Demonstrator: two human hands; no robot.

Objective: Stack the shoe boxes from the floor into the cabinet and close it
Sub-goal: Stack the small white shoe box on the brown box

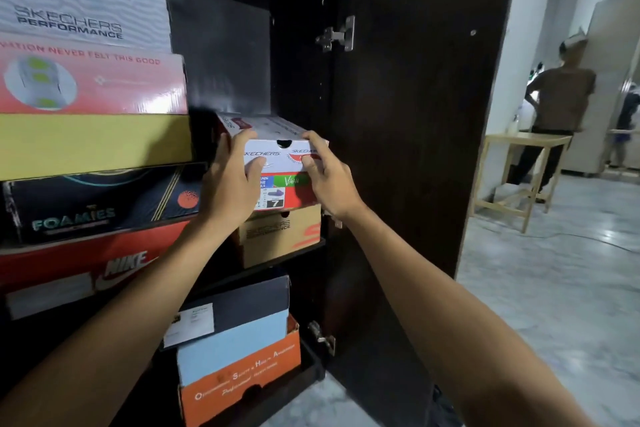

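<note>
White-lidded, red-sided Skechers shoe box (pixel 277 146), size-7 label, between both hands.

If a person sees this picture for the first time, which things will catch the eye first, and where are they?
First, the two hands at the centre: the left hand and the right hand grip the front of a white and red Skechers shoe box, which sits on a brown Skechers box on the cabinet shelf. On the left rises a tall stack of colourful boxes, with a yellow box in the middle. The dark cabinet door stands open on the right.
</note>
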